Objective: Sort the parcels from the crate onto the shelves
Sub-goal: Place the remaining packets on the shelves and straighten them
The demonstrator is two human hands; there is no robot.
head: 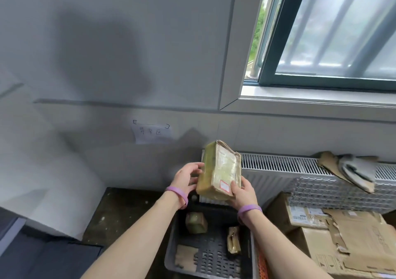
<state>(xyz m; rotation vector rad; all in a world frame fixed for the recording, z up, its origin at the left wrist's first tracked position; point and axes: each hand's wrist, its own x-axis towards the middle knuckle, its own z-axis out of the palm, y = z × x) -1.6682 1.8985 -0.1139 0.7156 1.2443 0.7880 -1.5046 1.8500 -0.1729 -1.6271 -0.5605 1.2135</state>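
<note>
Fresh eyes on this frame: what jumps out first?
A worn taped parcel stands out at centre, held upright between the left hand and right hand, both with purple wristbands. Directly below sits a dark crate with three smaller parcels left in it. A bright barred window fills the upper right, with flattened cardboard boxes at lower right.

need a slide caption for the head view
Left hand and right hand hold a taped parcel above the crate, smaller parcels lying inside.
</note>
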